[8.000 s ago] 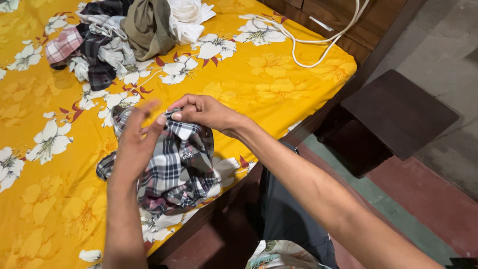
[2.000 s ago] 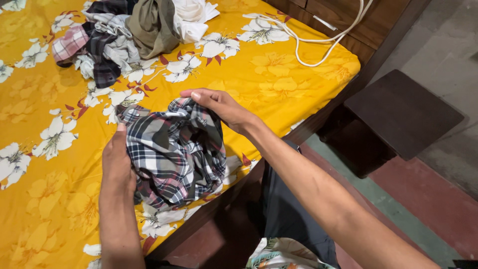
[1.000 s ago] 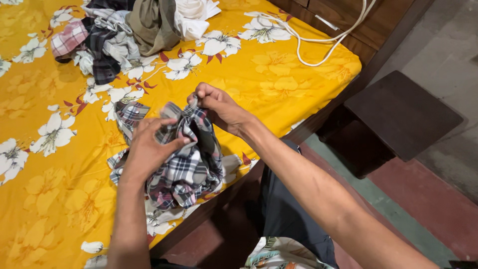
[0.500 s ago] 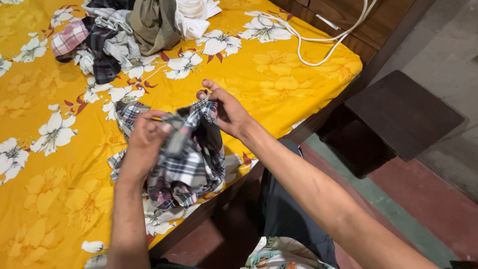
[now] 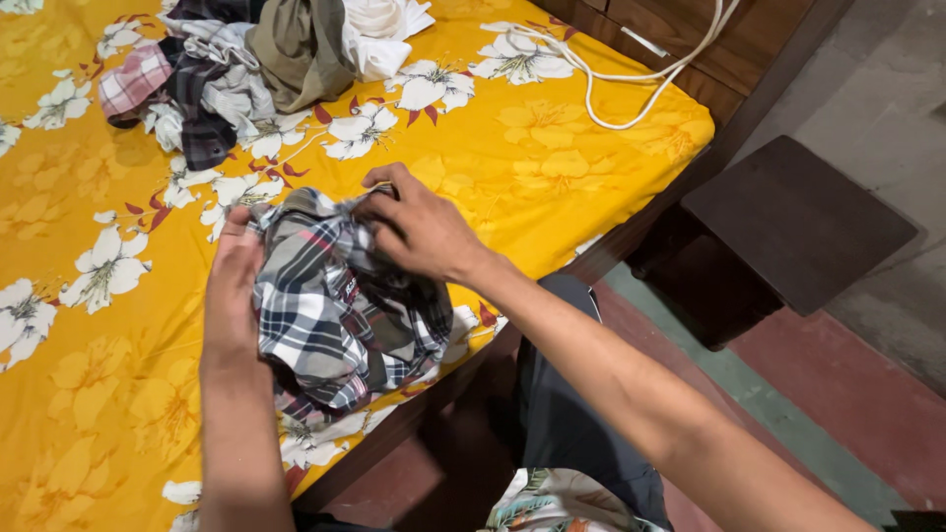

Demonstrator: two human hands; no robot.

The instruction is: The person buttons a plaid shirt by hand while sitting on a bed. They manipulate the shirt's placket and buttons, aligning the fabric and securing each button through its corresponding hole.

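A crumpled garment of black, white and grey checked cloth with thin red lines (image 5: 340, 315) is held between both hands near the front edge of a bed covered by a yellow sheet printed with white flowers (image 5: 552, 158). The left hand (image 5: 235, 291) is laid flat against the left side of the bundle, fingers extended upward along the cloth, so that its grip is wide and pressing rather than closed. The right hand (image 5: 419, 232) is set on the upper right of the bundle, its fingers curled over a gathered fold; its grip is narrow and closed on the checked cloth. The lower part of the garment rests on the sheet, while the upper part is lifted slightly between the hands.

The step in hand is judged to be a gathering or folding of the garment, which is not yet flat or squared. A next move would call for the bunched cloth to be spread or tucked evenly, with the loose lower edge kept from slipping off the bed's side.

At the far end of the bed, well apart from the hands, a heap of mixed clothes in olive, white, dark check and pink check (image 5: 246, 69) is seen. A white cord (image 5: 631, 74) lies looped across the far right corner of the sheet. A dark wooden stool (image 5: 788, 227) stands on the floor beside the bed.
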